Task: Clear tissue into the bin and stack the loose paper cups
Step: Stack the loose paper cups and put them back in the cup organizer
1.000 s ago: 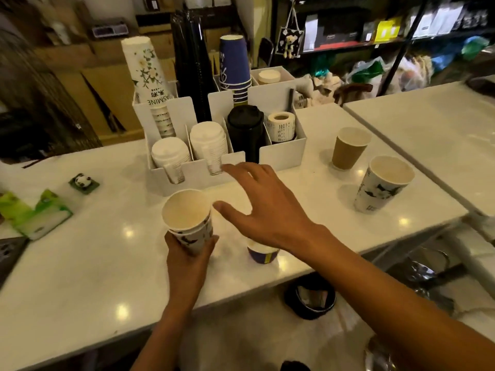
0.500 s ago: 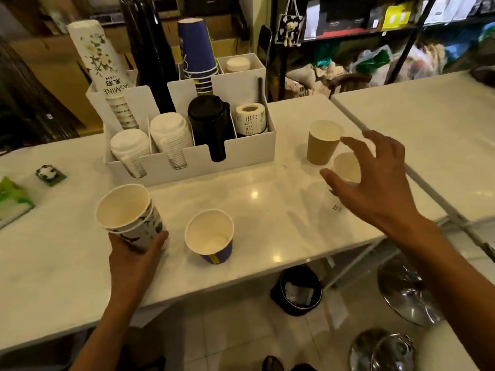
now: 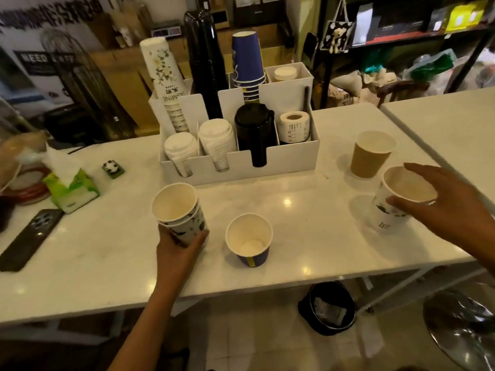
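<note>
My left hand [image 3: 178, 249] grips a small stack of white floral paper cups [image 3: 179, 211], tilted, just above the white counter [image 3: 308, 231]. A short blue cup [image 3: 249, 239] stands empty right of it. At the right, my right hand [image 3: 452, 207] wraps its fingers around the rim of another white floral cup [image 3: 393, 207]. A brown cup [image 3: 371, 153] stands just behind that one. Below the counter edge a black bin [image 3: 332, 309] holds crumpled tissue.
A white organiser [image 3: 267, 164] with lids, cup stacks, a black flask and a label roll sits mid-counter. At the left lie a green tissue pack [image 3: 72, 188], a phone [image 3: 29, 238] and a small panda item [image 3: 113, 167]. A chrome stool [image 3: 460, 325] stands at lower right.
My right hand swung from beside the left-hand cups across to the right and has closed around the floral cup there. The left hand kept its stack and tilted it.
</note>
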The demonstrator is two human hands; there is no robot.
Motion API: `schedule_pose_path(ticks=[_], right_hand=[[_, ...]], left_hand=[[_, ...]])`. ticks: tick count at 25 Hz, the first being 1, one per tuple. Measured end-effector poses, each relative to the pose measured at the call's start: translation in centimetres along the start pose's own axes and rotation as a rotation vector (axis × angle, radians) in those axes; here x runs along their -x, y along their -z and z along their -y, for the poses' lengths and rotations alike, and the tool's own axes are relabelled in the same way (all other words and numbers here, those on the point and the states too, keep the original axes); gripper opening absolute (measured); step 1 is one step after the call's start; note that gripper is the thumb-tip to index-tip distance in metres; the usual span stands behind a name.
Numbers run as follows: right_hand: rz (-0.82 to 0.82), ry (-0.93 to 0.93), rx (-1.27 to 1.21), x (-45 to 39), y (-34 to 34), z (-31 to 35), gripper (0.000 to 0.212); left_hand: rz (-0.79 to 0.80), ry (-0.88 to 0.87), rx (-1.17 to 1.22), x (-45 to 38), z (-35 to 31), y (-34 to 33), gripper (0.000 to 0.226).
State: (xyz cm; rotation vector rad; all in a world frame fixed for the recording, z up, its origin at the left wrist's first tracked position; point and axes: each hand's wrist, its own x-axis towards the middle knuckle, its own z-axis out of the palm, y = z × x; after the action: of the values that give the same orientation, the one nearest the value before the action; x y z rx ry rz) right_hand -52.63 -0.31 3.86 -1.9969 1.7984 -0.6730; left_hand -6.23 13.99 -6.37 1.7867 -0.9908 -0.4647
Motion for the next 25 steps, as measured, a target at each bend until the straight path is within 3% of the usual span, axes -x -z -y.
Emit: schedule_pose_path(ticks=[4,8,14,21,25], right_hand=[[0.021,-0.045,-0.151,-0.5,0.6,-1.1,0.095],[0.054,0.055,-0.449,0.2,0.3,6.6,0.089],[0.184,0.176,-0.684,0.9,-3.0,20.0,0.052],[0.16,0.218,-0.73,1.4,-5.9,29.3,0.032],[0.097,0.284,-0.678,1.3,-8.1,33.4,0.062]], left_hand=[[0.016,-0.004,0.053,-0.1,-0.1,-0.1,0.089],[0.02,0.002,0.072,-0.2,0.3,0.2,0.08],[0.031,0.001,0.238,-0.2,0.6,1.1,0.1],[0.152,-0.012,0.341,-1.7,1.2,5.1,0.072],[0.29,-0.068,0.284,-2.8,0.2,6.2,0.089]])
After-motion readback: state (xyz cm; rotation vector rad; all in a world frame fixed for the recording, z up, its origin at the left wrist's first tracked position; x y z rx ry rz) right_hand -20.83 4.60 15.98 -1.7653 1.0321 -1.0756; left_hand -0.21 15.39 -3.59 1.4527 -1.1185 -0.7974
